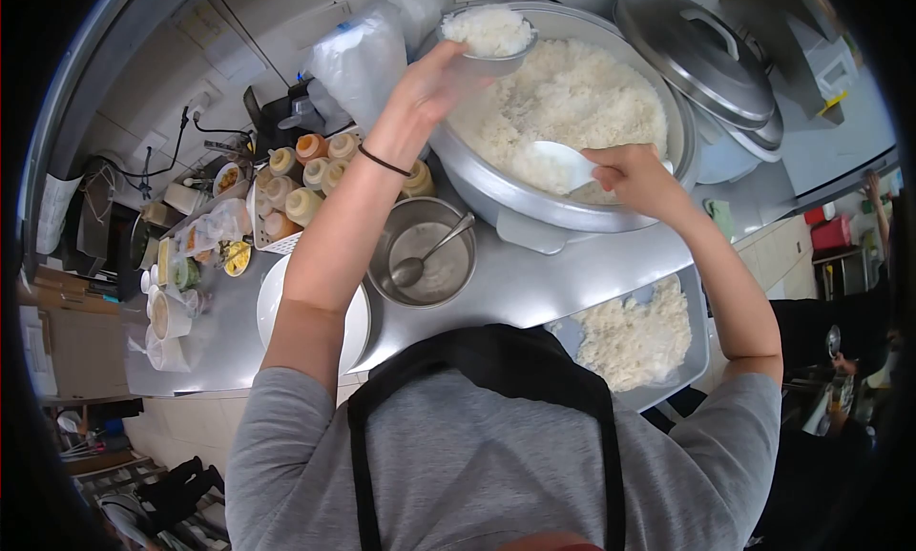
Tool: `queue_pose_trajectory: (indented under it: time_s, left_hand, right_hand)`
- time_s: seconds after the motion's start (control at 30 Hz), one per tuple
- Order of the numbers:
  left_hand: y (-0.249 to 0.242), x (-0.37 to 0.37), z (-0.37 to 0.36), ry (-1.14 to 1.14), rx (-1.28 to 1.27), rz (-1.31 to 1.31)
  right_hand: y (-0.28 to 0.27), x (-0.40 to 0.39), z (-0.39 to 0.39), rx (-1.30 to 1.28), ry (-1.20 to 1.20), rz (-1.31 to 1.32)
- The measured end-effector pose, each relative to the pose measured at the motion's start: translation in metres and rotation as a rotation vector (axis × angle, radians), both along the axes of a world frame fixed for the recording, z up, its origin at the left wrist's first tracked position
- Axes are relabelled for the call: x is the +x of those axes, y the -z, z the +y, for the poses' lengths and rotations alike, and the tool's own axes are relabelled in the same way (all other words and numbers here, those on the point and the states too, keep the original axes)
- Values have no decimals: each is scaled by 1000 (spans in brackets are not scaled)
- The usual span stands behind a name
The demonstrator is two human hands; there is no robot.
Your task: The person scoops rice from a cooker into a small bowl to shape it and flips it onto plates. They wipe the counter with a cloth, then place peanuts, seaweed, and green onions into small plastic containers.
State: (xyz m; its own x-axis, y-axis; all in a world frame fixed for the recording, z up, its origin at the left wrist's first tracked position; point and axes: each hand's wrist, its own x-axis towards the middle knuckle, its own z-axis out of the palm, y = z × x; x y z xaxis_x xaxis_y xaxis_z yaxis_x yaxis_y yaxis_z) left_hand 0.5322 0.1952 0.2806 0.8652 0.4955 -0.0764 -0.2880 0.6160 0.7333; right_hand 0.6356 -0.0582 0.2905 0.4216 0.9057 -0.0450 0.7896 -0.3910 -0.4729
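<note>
My left hand (437, 79) is wrapped round a small bowl (506, 62) heaped with white rice (489, 29), over the left rim of a big metal pot (458, 184). The pot holds a large mass of rice (596, 88). In my right hand (634, 177) is a white rice paddle (561, 166), its blade resting on the rice at the pot's near side. Below the pot, a metal bowl (380, 265) has a spoon (408, 270) and cloudy liquid in it. A white plate (355, 327) lies partly hidden under my left forearm.
Sauce bottles (303, 206) stand in a white basket at the left. Metal lids (701, 50) lean at the back right. A tray (701, 346) of rice is near my right elbow. Another person's hand (843, 364) shows at the far right.
</note>
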Motion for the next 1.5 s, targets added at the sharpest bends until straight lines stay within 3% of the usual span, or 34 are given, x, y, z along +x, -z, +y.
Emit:
queue_pose_trajectory:
  time_s: [0.03,0.1,0.2,0.27,0.37,0.43,0.5,0.6,0.63,0.7,0.8,0.93,1.0,1.17,1.23,1.3,1.37,1.5]
  left_hand:
    - [2,-1,2,0,0,-5]
    - [7,-2,7,39,99,41]
    - [20,-2,14,62,159,73]
    - [23,-4,14,59,228,83]
    - [28,-3,7,38,317,122]
    - [29,5,-4,20,343,142]
    - [28,15,-17,8,256,174]
    - [34,30,-19,7,116,137]
    - [38,33,-17,3,119,133]
    - [39,35,-16,47,16,94]
    - [33,32,-20,22,-24,92]
    - [31,29,-24,16,29,59]
    - [34,26,-23,39,40,113]
    - [20,11,-32,127,156,117]
    - [27,13,-32,167,231,115]
    - [28,17,-31,188,253,71]
    - [24,22,-29,187,154,75]
    - [17,16,-41,186,78,102]
  right_hand:
    - [3,10,-4,0,0,-5]
    - [9,35,-5,-85,28,373]
    - [-16,59,-1,-138,-54,470]
    - [-42,67,4,-19,30,349]
    - [-63,81,25,70,77,137]
    - [-63,63,49,253,228,-813]
    - [-51,42,68,123,167,-996]
    - [-11,19,83,221,83,-1130]
    - [-11,22,83,226,82,-1134]
    - [-16,26,79,284,115,-847]
    - [-23,21,66,474,69,-792]
    - [-5,-1,63,462,11,-806]
    - [-13,-3,57,308,-11,-604]
    - [-71,24,39,278,111,-593]
    - [-65,26,42,305,195,-612]
    - [-49,26,49,432,-117,-670]
    - [-43,13,44,343,-100,-745]
    - [-48,21,37,287,-24,-628]
